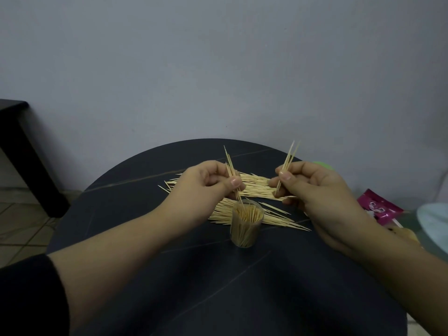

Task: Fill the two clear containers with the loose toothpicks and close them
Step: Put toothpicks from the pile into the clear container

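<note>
One clear container (246, 226) stands upright and uncapped near the middle of the round dark table (169, 275), packed with toothpicks. My left hand (206, 183) pinches a small bunch of toothpicks (231, 173) just above the container's mouth, their lower tips reaching its rim. To the right and a little higher, my right hand (312, 187) pinches another small bunch (288, 163), tilted upward. Loose toothpicks (257, 187) lie in a spread behind and beside the container. I see no second container and no lid.
A green object (321, 164) peeks out behind my right hand. A pink packet (380, 208) and a pale blue item (434, 219) lie past the table's right edge. A black furniture leg (26, 161) stands at the far left by the wall.
</note>
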